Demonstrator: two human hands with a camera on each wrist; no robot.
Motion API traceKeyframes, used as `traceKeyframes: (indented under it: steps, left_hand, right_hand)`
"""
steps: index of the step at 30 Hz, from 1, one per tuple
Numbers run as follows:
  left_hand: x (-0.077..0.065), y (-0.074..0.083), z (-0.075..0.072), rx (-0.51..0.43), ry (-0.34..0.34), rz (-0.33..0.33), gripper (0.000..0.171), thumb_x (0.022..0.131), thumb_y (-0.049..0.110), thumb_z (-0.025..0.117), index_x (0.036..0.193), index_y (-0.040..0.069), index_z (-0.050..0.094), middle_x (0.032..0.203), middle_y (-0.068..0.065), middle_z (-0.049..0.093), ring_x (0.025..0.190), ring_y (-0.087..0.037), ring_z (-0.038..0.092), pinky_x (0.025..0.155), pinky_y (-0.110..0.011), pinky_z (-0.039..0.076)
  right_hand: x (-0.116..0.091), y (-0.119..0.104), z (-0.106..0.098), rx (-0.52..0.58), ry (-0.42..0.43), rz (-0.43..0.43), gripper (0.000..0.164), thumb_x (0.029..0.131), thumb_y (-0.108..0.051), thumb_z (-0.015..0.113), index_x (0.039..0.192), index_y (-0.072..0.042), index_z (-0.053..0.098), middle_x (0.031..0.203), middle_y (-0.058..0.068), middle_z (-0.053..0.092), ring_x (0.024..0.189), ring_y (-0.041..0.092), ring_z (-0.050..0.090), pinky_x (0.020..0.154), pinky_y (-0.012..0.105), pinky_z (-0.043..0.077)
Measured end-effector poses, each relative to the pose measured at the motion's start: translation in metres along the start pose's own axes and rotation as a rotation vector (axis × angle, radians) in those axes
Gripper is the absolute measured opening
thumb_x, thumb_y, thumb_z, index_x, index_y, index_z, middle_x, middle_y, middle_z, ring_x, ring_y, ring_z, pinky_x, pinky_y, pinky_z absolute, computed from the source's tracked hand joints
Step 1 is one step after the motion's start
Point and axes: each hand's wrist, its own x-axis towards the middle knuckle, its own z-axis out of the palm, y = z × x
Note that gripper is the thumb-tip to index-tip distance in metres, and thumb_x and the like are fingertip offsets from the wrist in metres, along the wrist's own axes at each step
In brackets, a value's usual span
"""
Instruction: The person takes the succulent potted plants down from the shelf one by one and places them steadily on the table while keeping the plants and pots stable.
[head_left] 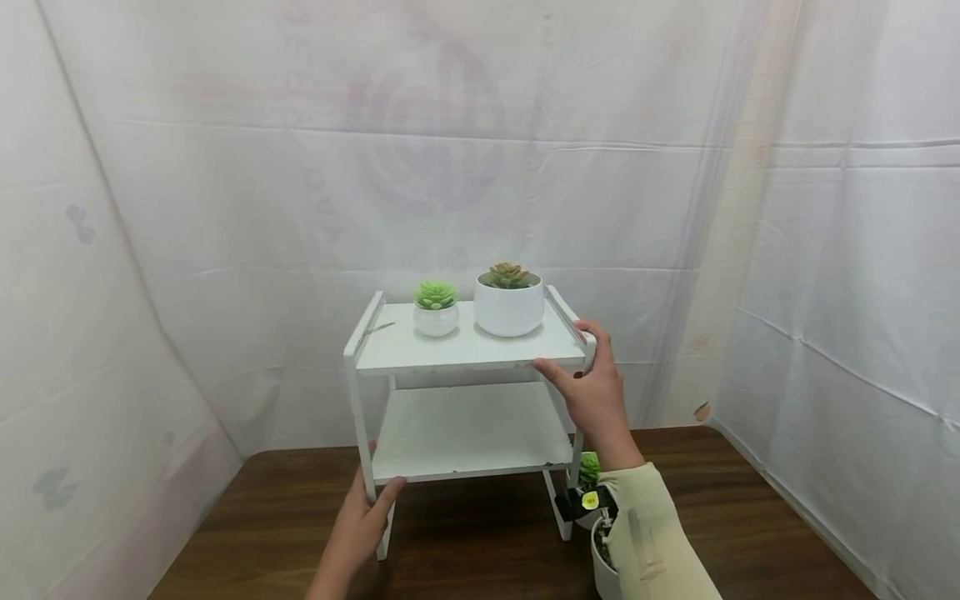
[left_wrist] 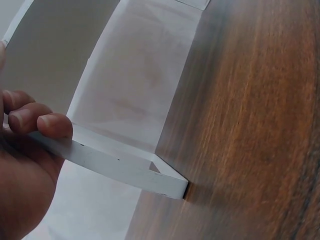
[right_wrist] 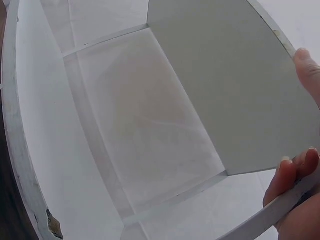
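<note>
Sleeved right arm (head_left: 654,529) higher, both hands (head_left: 358,518) (head_left: 597,398) grip the white rack (head_left: 472,429).

The shelf (head_left: 472,429) is white with dark chips (head_left: 555,464), the 2 upper pots (head_left: 510,313) plain white, the left succulent (head_left: 436,294) bright green, the right succulent (head_left: 508,276) brownish green. The table (head_left: 720,492) is dark brown with streaked grain, the backdrop (head_left: 450,100) whitish with faint purplish print, the sleeve (head_left: 656,537) pale yellow.

A brown wood-grain bench (head_left: 712,508) carries white-potted plants (head_left: 604,579); a white two-tier shelf (head_left: 472,429) bears a green succulent (head_left: 435,296) and a reddish-green succulent (head_left: 508,276), both in round white pots (head_left: 509,311).
</note>
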Motion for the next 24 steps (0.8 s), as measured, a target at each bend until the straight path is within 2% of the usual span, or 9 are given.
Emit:
traceKeyframes:
  steps: [3,4,7,9,11,13,18,21,24]
  left_hand:
    - [0.000,0.000,-0.001,0.001,-0.009,0.001,0.080,0.099,0.042,0.052,0.157,0.011,0.006,0.157,-0.023,0.027,0.138,-0.042,0.037,0.102,-0.063,0.040]
    - [0.000,0.000,-0.002,0.002,-0.011,-0.003,0.080,0.099,0.042,0.052,0.157,0.012,0.006,0.156,-0.023,0.028,0.135,-0.042,0.041,0.099,-0.060,0.043]
    - [-0.001,0.000,-0.004,-0.031,-0.030,-0.047,0.081,0.098,0.043,0.054,0.157,0.016,0.006,0.144,-0.024,0.045,0.104,-0.038,0.062,0.081,-0.047,0.054]
    - [-0.001,0.001,-0.006,-0.056,-0.042,-0.083,0.082,0.097,0.043,0.056,0.157,0.018,0.007,0.124,-0.021,0.055,0.078,-0.024,0.060,0.066,-0.036,0.053]
    - [-0.001,0.001,-0.007,-0.086,-0.052,-0.114,0.082,0.096,0.043,0.057,0.157,0.021,0.008,0.103,-0.017,0.057,0.061,-0.015,0.050,0.055,-0.030,0.048]
    - [0.000,0.001,-0.008,-0.093,-0.053,-0.123,0.081,0.096,0.043,0.058,0.157,0.020,0.010,0.088,-0.013,0.054,0.054,-0.013,0.049,0.052,-0.028,0.048]
    - [0.002,0.002,-0.011,-0.113,-0.066,-0.116,0.082,0.095,0.041,0.060,0.157,0.018,0.011,0.066,-0.008,0.053,0.051,-0.017,0.052,0.052,-0.029,0.050]
    - [0.002,0.003,-0.011,-0.133,-0.077,-0.110,0.081,0.095,0.039,0.060,0.156,0.018,0.011,0.060,-0.007,0.053,0.052,-0.018,0.055,0.055,-0.030,0.051]
    - [0.002,0.007,-0.013,-0.135,-0.079,-0.106,0.076,0.095,0.039,0.061,0.154,0.017,0.018,0.065,-0.008,0.057,0.056,-0.019,0.059,0.058,-0.030,0.053]
  right_hand:
    - [0.000,-0.001,0.001,0.006,-0.006,0.001,0.082,0.076,-0.052,0.078,0.142,-0.037,0.031,0.094,0.016,0.053,0.067,0.024,0.044,0.057,0.031,0.040]
    - [0.000,-0.001,0.002,0.006,-0.008,0.001,0.082,0.076,-0.052,0.078,0.142,-0.037,0.031,0.098,0.017,0.054,0.069,0.024,0.046,0.058,0.031,0.041]
    - [0.000,-0.001,0.004,0.006,-0.016,0.001,0.082,0.077,-0.052,0.078,0.142,-0.036,0.031,0.099,0.018,0.055,0.070,0.024,0.046,0.059,0.031,0.041]
    - [0.000,-0.001,0.005,0.003,-0.014,0.001,0.082,0.076,-0.052,0.078,0.142,-0.036,0.031,0.093,0.014,0.053,0.069,0.022,0.045,0.059,0.030,0.040]
    - [0.001,0.000,0.006,0.010,-0.012,0.000,0.082,0.076,-0.053,0.078,0.142,-0.037,0.031,0.082,0.012,0.047,0.064,0.022,0.041,0.057,0.031,0.039]
    - [0.001,-0.001,0.006,0.015,-0.007,-0.001,0.082,0.076,-0.053,0.078,0.142,-0.037,0.031,0.079,0.009,0.044,0.062,0.021,0.038,0.056,0.031,0.038]
    - [0.001,-0.001,0.005,0.020,0.000,-0.007,0.082,0.076,-0.051,0.079,0.142,-0.036,0.032,0.077,0.008,0.044,0.060,0.020,0.037,0.055,0.031,0.038]
    - [0.000,0.000,0.003,0.020,0.002,-0.008,0.082,0.077,-0.050,0.079,0.142,-0.036,0.032,0.076,0.008,0.042,0.059,0.020,0.036,0.054,0.031,0.038]
    - [0.000,0.000,0.001,0.019,0.000,-0.002,0.082,0.077,-0.050,0.078,0.142,-0.036,0.031,0.079,0.009,0.044,0.060,0.020,0.038,0.054,0.030,0.038]
